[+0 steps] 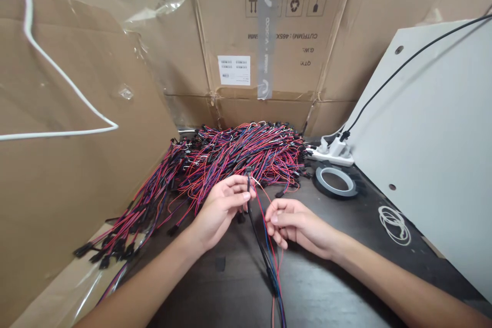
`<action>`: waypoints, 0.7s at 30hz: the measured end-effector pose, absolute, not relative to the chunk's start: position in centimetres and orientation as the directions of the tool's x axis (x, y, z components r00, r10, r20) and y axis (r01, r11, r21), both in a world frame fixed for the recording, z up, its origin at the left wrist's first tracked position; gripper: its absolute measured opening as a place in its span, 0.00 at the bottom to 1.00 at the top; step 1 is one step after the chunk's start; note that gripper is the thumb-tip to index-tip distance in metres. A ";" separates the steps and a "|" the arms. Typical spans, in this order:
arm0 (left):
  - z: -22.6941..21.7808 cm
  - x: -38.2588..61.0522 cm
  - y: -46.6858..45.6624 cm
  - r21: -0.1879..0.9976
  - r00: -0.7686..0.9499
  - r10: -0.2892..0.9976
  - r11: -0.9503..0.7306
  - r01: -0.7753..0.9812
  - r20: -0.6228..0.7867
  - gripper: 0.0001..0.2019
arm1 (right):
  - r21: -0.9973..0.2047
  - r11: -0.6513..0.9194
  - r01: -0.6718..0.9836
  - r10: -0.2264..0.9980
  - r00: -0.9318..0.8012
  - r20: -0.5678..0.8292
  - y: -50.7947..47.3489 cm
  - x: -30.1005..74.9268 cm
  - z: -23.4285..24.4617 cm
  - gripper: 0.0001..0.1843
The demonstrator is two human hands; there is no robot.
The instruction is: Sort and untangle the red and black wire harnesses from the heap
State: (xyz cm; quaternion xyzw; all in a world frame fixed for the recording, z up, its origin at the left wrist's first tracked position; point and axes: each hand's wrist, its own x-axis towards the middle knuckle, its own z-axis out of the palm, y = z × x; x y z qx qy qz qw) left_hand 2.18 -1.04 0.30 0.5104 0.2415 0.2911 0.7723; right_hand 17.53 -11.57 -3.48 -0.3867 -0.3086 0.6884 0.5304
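Observation:
A wire harness (265, 246) with black, red and blue wires runs down toward the table's front edge. My left hand (221, 210) pinches it just below a small black connector (249, 169) at its upper end. Loose red strands bow out to the right of the black wire. Around one of these red wires (265, 210) my right hand (294, 223) has its fingers curled, thumb against forefinger. Behind both hands lies a large heap of similar wire harnesses (246, 154), red, blue and black, with black connectors.
A roll of black tape (335, 182) lies at the right, near a white power strip (332, 156). Coiled white cord (394, 225) rests beside the white panel (430, 138). Cardboard (77, 113) walls in the left and back. A small black piece (220, 264) lies on the dark table.

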 end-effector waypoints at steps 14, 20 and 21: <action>-0.1 2.5 -0.8 0.857 0.748 0.656 0.438 -0.274 -0.096 0.16 | -0.859 -0.256 -0.444 0.965 -0.175 -0.197 -11.6 17.5 -3.4 0.11; -0.2 2.5 -0.9 0.858 0.769 0.636 0.429 -0.283 -0.064 0.17 | -0.906 -0.201 -0.374 0.979 -0.114 -0.170 -11.6 17.0 -3.1 0.22; -0.2 2.4 -1.0 0.860 0.770 0.635 0.425 -0.282 -0.062 0.18 | -0.911 -0.179 -0.371 0.983 -0.094 -0.155 -11.6 16.9 -3.1 0.24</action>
